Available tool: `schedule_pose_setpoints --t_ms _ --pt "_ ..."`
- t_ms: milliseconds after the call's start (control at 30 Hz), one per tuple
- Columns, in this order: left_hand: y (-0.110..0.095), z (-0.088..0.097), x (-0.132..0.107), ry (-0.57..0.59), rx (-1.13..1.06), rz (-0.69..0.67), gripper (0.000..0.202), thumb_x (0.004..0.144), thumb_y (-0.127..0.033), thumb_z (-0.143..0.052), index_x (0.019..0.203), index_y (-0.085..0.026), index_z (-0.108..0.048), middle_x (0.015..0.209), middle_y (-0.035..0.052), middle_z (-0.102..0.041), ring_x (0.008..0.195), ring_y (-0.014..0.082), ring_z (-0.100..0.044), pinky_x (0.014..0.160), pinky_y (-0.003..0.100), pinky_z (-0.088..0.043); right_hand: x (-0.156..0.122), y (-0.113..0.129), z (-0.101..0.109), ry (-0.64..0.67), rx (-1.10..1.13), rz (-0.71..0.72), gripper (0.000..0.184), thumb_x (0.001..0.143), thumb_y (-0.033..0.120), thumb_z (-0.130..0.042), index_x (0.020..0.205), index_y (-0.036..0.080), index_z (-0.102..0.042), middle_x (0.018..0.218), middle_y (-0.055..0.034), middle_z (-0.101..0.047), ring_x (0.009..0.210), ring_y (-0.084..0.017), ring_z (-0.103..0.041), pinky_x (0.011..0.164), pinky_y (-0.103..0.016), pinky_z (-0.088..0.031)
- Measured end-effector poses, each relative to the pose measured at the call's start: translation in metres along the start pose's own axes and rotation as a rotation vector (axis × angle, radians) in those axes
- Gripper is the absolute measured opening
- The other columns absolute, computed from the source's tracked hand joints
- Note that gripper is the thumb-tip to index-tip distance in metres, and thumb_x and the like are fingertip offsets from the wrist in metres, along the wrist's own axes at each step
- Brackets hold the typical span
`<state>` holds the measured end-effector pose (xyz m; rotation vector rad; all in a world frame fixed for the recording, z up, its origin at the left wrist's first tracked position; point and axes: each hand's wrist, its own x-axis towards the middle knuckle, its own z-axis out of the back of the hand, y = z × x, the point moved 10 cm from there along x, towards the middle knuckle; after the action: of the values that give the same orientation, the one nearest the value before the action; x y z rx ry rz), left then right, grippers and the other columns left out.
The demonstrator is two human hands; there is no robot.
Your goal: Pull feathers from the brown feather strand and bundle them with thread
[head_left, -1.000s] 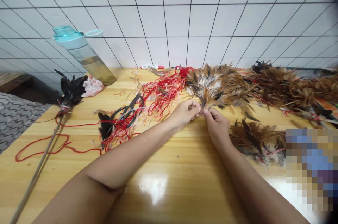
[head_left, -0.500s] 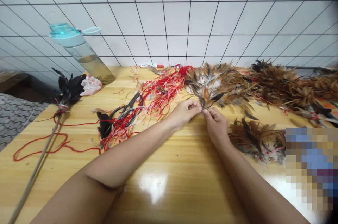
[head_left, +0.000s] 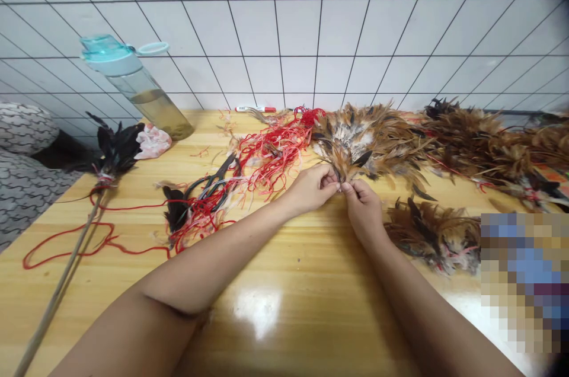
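Just right of the frame's centre, your left hand (head_left: 316,188) and right hand (head_left: 365,202) meet over the bench (head_left: 267,264), thumbs and fingers pinched together on the base of a small tuft of brown and dark feathers (head_left: 344,165). The plumes rise from your fingertips toward the feather pile (head_left: 386,134) behind; whether any string lies in the pinch, you can't tell from this view, since your fingers cover it.

To handle the tuft well, grip it low on the bare quills, level the ends against each other, and let one hand hold firmly while the other adjusts. Press lightly, as the quills could slip or roll, and lift the plumes clear so that they don't mix with the pile.

Left of your hands, mind the tangle of red string (head_left: 281,155) and the dark-handled scissors (head_left: 219,178); a trailing sleeve of fluff or thread could snag there.
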<state>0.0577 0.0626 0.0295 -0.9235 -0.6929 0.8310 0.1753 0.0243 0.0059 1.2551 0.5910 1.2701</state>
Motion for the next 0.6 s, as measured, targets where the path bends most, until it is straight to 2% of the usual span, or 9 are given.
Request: schedule_pose_setpoints --t_ms 100,267,367,600 --pt "0.003 -0.001 0.0 -0.001 -0.016 0.015 0.012 0.076 -0.021 -0.057 0.069 -0.016 -0.049 0.065 -0.0038 -0.048 0.061 0.0082 -0.042 0.058 0.021 -0.033 0.0 0.002 0.001 -0.013 -0.007 0.01 0.026 0.082 0.038 -0.055 0.062 0.021 -0.055 0.066 -0.0002 -0.051 0.067 -0.016 -0.047 0.066 -0.03 -0.038" --pt "0.02 -0.009 -0.001 0.012 -0.363 0.21 0.008 0.077 -0.02 -0.056 0.075 -0.015 -0.049 0.064 -0.0034 -0.052 0.056 0.0064 -0.045 0.054 0.02 -0.035 -0.001 0.002 0.005 -0.049 -0.019 0.013 0.028 0.082 0.04 -0.055 0.061 0.021 -0.057 0.065 -0.0008 -0.053 0.067 -0.017 -0.048 0.067 -0.03 -0.038" --pt "0.024 -0.011 -0.001 0.013 -0.499 0.267 0.005 0.077 -0.017 -0.055 0.076 -0.014 -0.051 0.067 -0.0007 -0.057 0.058 0.0064 -0.05 0.055 0.019 -0.038 -0.001 -0.001 0.005 -0.043 -0.015 -0.004 0.026 0.083 0.038 -0.054 0.063 0.021 -0.06 0.068 -0.0014 -0.055 0.068 -0.017 -0.05 0.069 -0.031 -0.038" --pt "0.026 -0.011 -0.001 0.004 -0.464 0.233 0.012 0.075 -0.018 -0.059 0.072 -0.016 -0.047 0.059 -0.0044 -0.05 0.052 0.0059 -0.045 0.051 0.019 -0.033 0.0 0.001 0.002 -0.026 -0.042 0.011 0.029 0.081 0.037 -0.056 0.057 0.021 -0.053 0.061 0.0005 -0.047 0.062 -0.015 -0.045 0.062 -0.029 -0.036"
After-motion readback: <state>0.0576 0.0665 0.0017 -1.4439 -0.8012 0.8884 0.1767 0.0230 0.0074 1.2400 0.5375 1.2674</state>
